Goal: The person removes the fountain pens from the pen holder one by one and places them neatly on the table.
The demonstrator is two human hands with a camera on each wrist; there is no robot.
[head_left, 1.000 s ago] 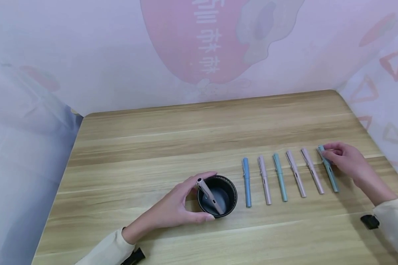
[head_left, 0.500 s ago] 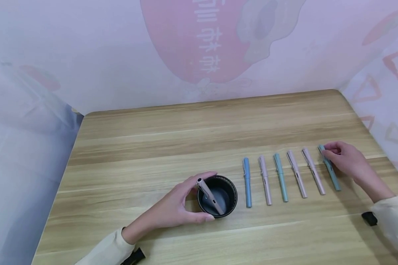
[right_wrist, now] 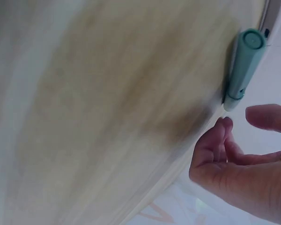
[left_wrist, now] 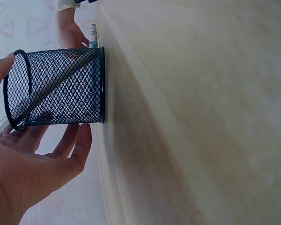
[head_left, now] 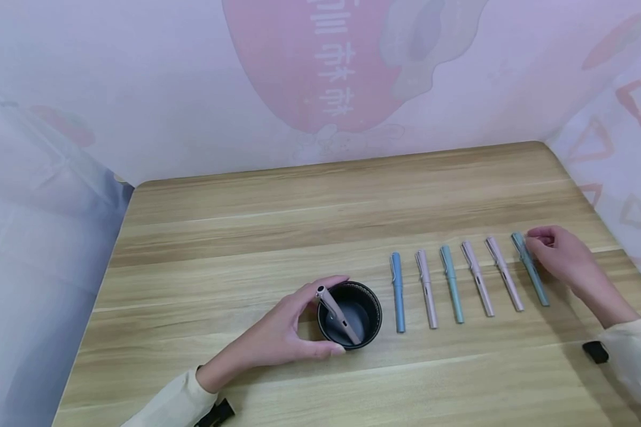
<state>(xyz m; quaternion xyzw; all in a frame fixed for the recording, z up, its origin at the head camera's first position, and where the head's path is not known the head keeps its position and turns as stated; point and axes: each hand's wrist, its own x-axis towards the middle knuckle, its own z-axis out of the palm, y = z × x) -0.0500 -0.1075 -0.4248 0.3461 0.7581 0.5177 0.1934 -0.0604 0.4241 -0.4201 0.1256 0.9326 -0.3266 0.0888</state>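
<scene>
In the head view my left hand [head_left: 280,332] grips a black mesh pen holder [head_left: 376,317] from its left side, thumb at the near rim and fingers at the far side. One pale pink pen [head_left: 338,314] leans inside it. The left wrist view shows the mesh pen holder [left_wrist: 61,89] standing on the table, with that pen slanting through it. At the right end of a row of pens, my right hand [head_left: 563,255] is beside a teal pen [head_left: 531,270]. In the right wrist view a gap separates the thumb from the curled fingers [right_wrist: 206,150], and they hold nothing.
To the right of the pen holder lie a blue pen [head_left: 397,293], a pink pen [head_left: 427,290], a green pen [head_left: 451,284] and two more pink pens [head_left: 478,279], side by side. The wooden table [head_left: 246,237] meets a printed backdrop [head_left: 165,89] at its far edge.
My right hand has let go of the teal pen and drawn slightly right, leaving it lying in the row. My left hand and the pen holder have stayed put.
</scene>
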